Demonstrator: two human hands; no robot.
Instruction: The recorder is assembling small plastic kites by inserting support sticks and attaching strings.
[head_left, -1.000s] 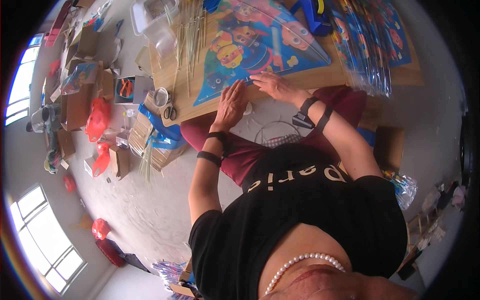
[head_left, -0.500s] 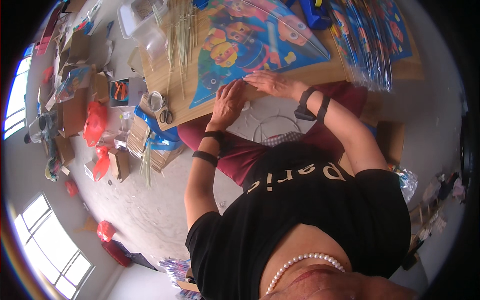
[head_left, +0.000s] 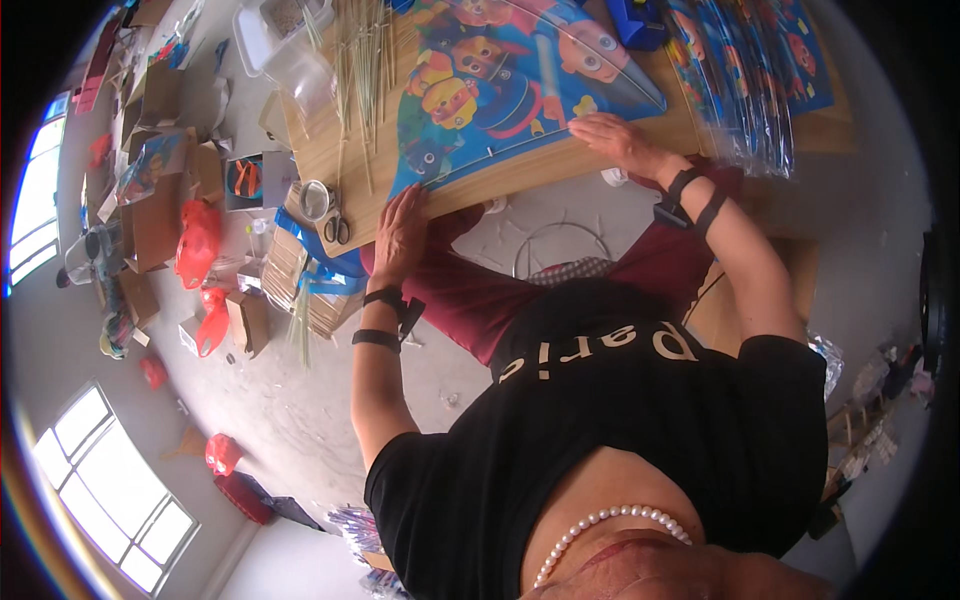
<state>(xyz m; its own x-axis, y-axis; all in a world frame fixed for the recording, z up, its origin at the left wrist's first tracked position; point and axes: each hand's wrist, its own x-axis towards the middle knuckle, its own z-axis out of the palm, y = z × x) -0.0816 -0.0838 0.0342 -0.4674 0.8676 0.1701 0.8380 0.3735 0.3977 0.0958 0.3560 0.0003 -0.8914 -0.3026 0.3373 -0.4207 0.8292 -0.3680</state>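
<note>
A blue triangular kite sheet (head_left: 500, 100) printed with cartoon figures lies flat on the wooden table. A thin rod runs along its slanting right side, and a small pale peg-like piece sits by its near edge. My left hand (head_left: 402, 232) rests at the sheet's near left corner, fingers stretched forward over the table edge. On the near right part of the sheet's edge lies my right hand (head_left: 618, 142), its fingers extended and flat. Neither hand appears to grip anything, though the undersides of the fingers are hidden.
Thin sticks (head_left: 362, 75) lie left of the sheet, by a clear plastic tub (head_left: 275, 35). Scissors (head_left: 337, 230) and a tape roll (head_left: 316, 200) are at the table's left corner. Wrapped kites (head_left: 745, 90) and a blue dispenser (head_left: 637, 22) stand right. Boxes and red bags (head_left: 198, 240) crowd the floor.
My hands have moved apart along the sheet's near edge from its middle: the left toward the near left corner, the right to the right. The small pale piece there is now uncovered.
</note>
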